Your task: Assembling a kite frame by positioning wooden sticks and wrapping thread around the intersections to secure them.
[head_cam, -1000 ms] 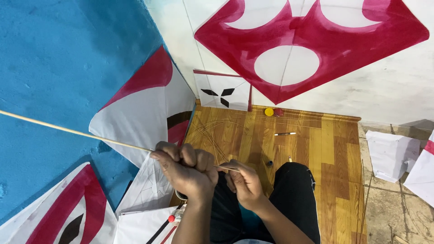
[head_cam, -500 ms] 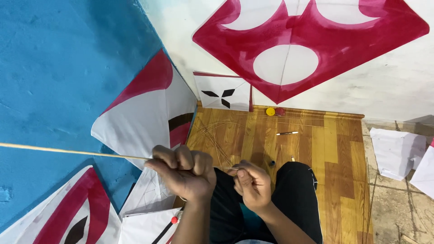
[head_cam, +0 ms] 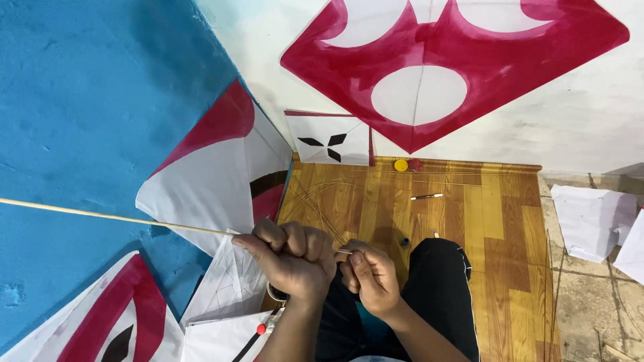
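Since 0.5 s ago, the thin pale bamboo stick (head_cam: 114,216) is lying a little lower at its far left end and tilting less steeply, while both hands are sitting in nearly the same spot above the lap.

The fingers (head_cam: 288,236) of the left hand (head_cam: 290,258) are curling tightly together around the stick, knuckles up, gripping it in a closed fist. The right hand (head_cam: 369,278) is touching the left, its thumb and forefinger pinching the short end of the stick that is poking out of the fist, with the other fingers folding in beneath.

The stick is looking straight, smooth and light tan, very slender, running from the fist far out to the left edge across the blue painted wall (head_cam: 80,100).

Below the hands, black trousers (head_cam: 443,288) are covering the person's legs. Ahead, a wooden plank floor (head_cam: 496,221) is carrying loose thin splints, a small yellow pot (head_cam: 400,165) and a red one just beside it. White paper kites with crimson patterns (head_cam: 215,167) are leaning around the corner.
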